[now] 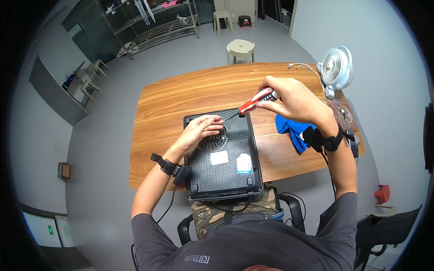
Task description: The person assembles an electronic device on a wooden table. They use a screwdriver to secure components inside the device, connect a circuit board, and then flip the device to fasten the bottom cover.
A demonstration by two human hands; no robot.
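A black induction cooker point(203, 174) lies bottom up at the table's near edge, partly overhanging it. Its round vent grille point(213, 143) and two stuck-on labels face upward. My right hand point(298, 100) is closed round the red, white and black handle of a screwdriver point(253, 102), held slanted above the cooker's far side. The shaft slopes down to the left, its tip by my left fingertips. My left hand point(200, 130) rests over the grille, fingers stretched out; it partly covers the grille. Whether those fingertips touch a screw cannot be made out.
The wooden table point(176, 90) carries a blue cloth point(291, 131) right of the cooker. A white fan point(334, 67) and loose cables stand at the far right corner. Beyond the table is a beige stool point(240, 47). Cables trail from bands on both wrists.
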